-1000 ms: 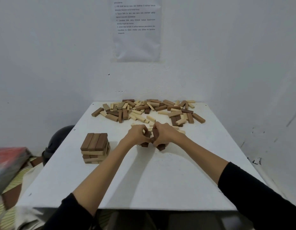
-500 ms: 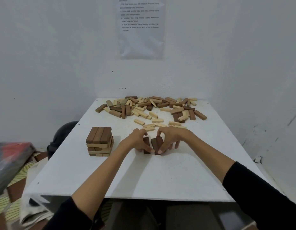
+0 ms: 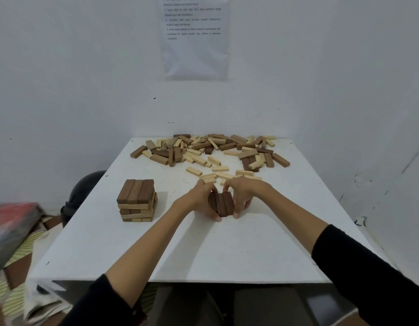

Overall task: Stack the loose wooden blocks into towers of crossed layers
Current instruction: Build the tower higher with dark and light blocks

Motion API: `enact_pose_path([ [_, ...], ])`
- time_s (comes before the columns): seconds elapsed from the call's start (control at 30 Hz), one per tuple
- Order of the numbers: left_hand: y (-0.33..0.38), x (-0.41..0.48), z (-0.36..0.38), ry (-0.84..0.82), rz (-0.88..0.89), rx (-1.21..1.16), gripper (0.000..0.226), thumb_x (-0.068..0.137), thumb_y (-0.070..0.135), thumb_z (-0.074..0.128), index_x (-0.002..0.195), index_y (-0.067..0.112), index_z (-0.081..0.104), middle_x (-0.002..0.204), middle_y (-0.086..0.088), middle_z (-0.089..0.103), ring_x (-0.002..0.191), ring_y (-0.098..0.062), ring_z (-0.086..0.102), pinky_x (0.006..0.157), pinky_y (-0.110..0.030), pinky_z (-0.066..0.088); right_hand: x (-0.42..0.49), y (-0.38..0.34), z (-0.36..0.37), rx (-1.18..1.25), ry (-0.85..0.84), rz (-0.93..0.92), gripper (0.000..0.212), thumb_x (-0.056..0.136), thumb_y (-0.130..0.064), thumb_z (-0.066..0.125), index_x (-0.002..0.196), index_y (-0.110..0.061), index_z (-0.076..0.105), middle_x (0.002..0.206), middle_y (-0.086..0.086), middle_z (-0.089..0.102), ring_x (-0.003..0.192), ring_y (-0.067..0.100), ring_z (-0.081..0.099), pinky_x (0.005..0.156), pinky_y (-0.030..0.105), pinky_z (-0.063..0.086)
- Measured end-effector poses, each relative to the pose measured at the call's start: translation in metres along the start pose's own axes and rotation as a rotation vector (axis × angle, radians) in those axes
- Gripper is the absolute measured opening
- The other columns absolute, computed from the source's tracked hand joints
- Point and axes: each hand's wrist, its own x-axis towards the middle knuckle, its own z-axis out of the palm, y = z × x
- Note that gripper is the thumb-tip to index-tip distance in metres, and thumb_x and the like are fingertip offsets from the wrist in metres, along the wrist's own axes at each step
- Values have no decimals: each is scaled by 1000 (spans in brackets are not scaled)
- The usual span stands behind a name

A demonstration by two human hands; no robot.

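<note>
Two hands meet near the middle of the white table [image 3: 203, 250], and between them we see a small group of dark blocks [image 3: 223, 204]. These blocks lie side by side with their long sides touching, and their ends point away from us. We count two for sure; a third one on the left is partly hidden. The left hand [image 3: 202, 202] curls around the left side of the group, with its thumb at the near end. The right hand [image 3: 243, 195] curls around the right side in the same way, with its fingertips [image 3: 235, 215] down by the near corner. So both hands grip the dark blocks and press them together. The group seems to rest on the table, but the fingers cover its lower edge.

To the left, well apart from the hands, stands a tower [image 3: 136, 201]. Its top layer is three dark blocks side by side, and below it light and dark layers cross each other. At the far side of the table lie many loose blocks [image 3: 210, 149], light and dark mixed, and a few light ones are just behind the hands.

Both arms have black sleeves [image 3: 368, 267]. On the wall [image 3: 62, 78] hangs a sheet of paper [image 3: 195, 36] with small text that we cannot read. Beside the left edge of the table we see a dark round thing [image 3: 83, 194].
</note>
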Motion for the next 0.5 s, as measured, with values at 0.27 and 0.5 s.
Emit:
enact_pose_path([
  [0.27,-3,3,-6,-15,81,-16,87,65,16,84,139,15,37,132,-11,36,117,-28,44,95,-33,42,-4,20,18,196,130,-35,80,62,-1,84,132,-9,47,106,8,54,103,27,60,78,33,57],
  [0.5,-1,-22,17,174,-33,-336,110,62,43,83,146,19,18,141,-9,23,133,-27,28,109,-40,31,-10,37,40,485,277,-105,66,72,8,72,132,-4,47,73,1,63,70,10,59,66,23,52],
])
